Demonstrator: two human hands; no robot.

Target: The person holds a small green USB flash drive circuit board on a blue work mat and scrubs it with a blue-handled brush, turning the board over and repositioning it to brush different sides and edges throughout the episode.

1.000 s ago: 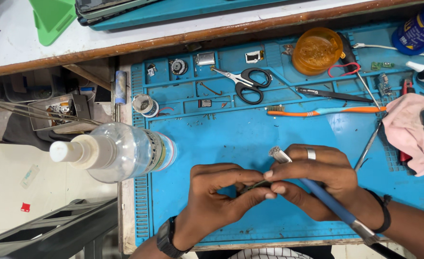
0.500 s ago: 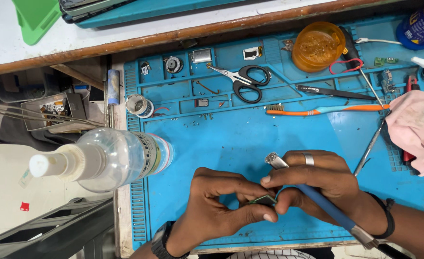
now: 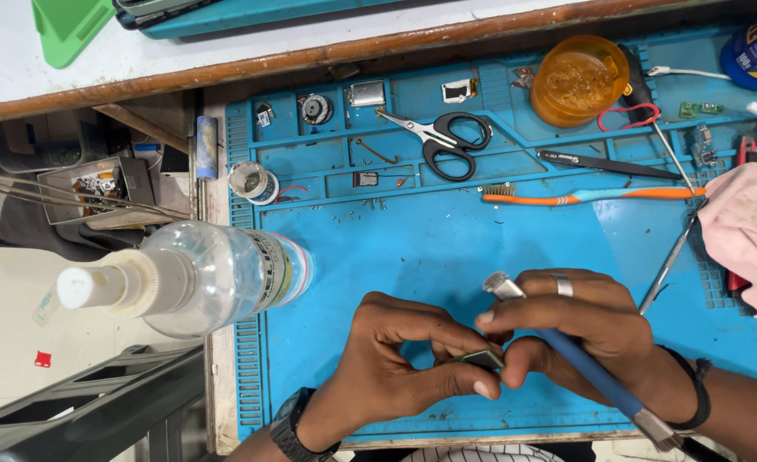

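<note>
1. Blue, ridged rubber work mat (image 3: 447, 248) covers the bench, with moulded trays along its top edge.
2. Left hand (image 3: 396, 376) pinches a small flat dark component (image 3: 481, 359) between thumb and fingertips, low at the mat's centre.
3. Right hand (image 3: 592, 334), wearing a ring, is closed around a slim blue-handled tool (image 3: 584, 368) with a metal end, touching the component.
4. Clear plastic spray bottle (image 3: 199, 278) stands at the mat's left edge; black-handled scissors (image 3: 443, 137) and an orange toothbrush (image 3: 592, 197) lie above.

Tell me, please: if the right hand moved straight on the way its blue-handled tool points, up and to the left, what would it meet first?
Probably bare blue mat first; the right hand aims its tool tip toward the clear bottle farther left, though depth is unclear.
</note>
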